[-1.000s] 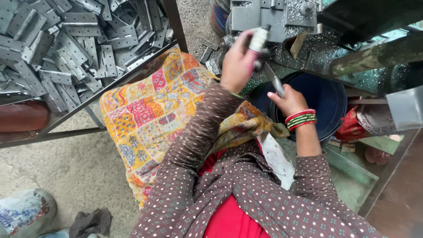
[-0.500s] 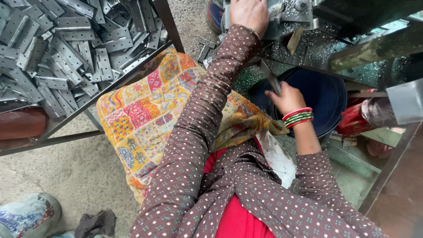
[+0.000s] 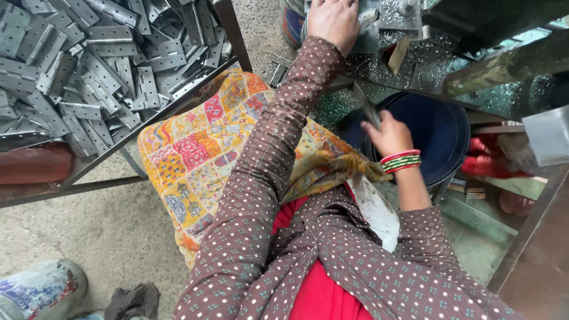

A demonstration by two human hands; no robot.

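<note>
reaching up: left hand (image 3: 333, 22), palm down on grey machine (image 3: 391, 24), fingers hidden, grip not discernible. right hand (image 3: 388, 133), clenched round thin metal strip (image 3: 366, 106), held over dark blue bucket (image 3: 438, 136). heaped to left: grey hinges (image 3: 89, 65) in metal tray (image 3: 228, 29). spread beside lap: patchwork cloth (image 3: 201, 154).

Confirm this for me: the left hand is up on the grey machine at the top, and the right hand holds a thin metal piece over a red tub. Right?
Not quite. In the head view the tub under the right hand is dark blue, not red. The rest holds: the left hand rests on the grey machine, and the right hand grips a thin metal piece.
</note>
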